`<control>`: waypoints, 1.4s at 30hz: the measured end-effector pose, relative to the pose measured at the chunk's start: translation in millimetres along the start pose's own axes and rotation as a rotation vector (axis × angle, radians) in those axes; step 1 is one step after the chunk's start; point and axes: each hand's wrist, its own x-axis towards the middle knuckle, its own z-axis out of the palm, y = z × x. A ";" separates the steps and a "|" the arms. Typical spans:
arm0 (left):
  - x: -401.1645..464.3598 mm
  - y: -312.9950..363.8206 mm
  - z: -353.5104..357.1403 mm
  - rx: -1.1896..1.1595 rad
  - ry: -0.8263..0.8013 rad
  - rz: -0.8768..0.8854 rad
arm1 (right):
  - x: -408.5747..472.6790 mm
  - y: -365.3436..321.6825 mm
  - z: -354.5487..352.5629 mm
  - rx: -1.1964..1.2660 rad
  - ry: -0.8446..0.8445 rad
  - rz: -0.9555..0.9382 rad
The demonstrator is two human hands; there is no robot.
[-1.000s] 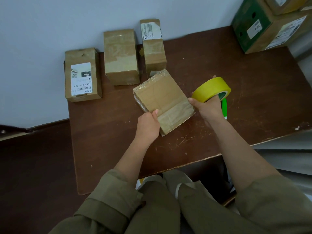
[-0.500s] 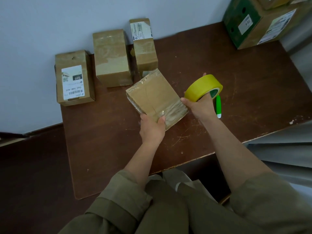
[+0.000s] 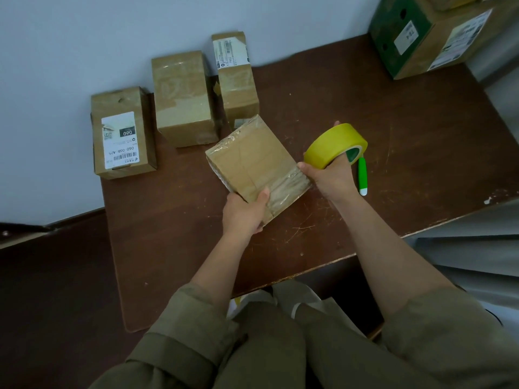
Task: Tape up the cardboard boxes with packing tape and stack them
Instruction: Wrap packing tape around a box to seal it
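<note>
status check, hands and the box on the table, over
Left hand grips near corner of the box. Right hand holds yellow tape roll at the box's right edge. Green pen lies beside right hand, not blocking.

green box [image 3: 398, 37] cut off, labels unreadable

Left hand [image 3: 245, 213]: forearm bare, sleeve pushed to the elbow, fingers curled under, thumb lying on top in a grip. Right hand [image 3: 331, 175]: forearm bare, fingers closed in a grip, thumb extended leftward.
</note>
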 end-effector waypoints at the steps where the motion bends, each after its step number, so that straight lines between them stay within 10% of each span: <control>1: 1.3 0.2 -5.1 -0.003 -0.022 -0.017 | -0.5 -0.4 0.1 -0.005 0.000 0.001; 9: -1.4 2.2 -9.6 0.204 0.041 0.092 | 3.0 6.6 0.3 0.083 -0.018 0.012; 14: -25.7 20.2 1.7 0.669 0.619 0.593 | 4.1 6.6 -1.0 0.095 -0.026 0.044; 19: 6.1 29.3 38.3 0.834 0.328 0.923 | 4.1 9.1 -1.5 0.130 -0.051 0.030; 34: 21.4 36.2 75.0 0.736 0.417 0.803 | 11.9 16.6 -6.6 0.062 -0.094 0.087; 42: 22.3 77.0 62.6 0.396 0.312 0.411 | 19.6 18.8 -10.6 0.378 -0.229 0.339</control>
